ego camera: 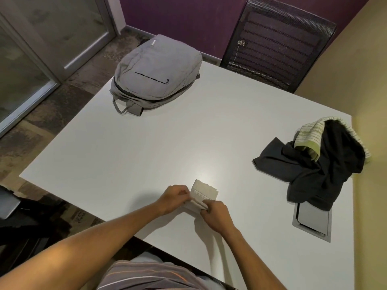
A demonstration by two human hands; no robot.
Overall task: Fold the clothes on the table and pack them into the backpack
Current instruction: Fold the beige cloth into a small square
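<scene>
A small white cloth (204, 192), folded into a compact wad, lies on the white table (134, 155) near its front edge. My left hand (174, 196) pinches its left side and my right hand (216, 215) grips its near end, both with curled fingers. A grey backpack (156, 73) lies flat at the far left corner of the table, its front pocket facing up. At the right edge sits a crumpled pile: a black garment (312, 170) with a striped cream and green cloth (310, 135) on top of it.
A grey cable hatch (313, 221) is set into the table below the clothes pile. A black mesh chair (278, 42) stands behind the far edge. A yellow wall runs along the right side.
</scene>
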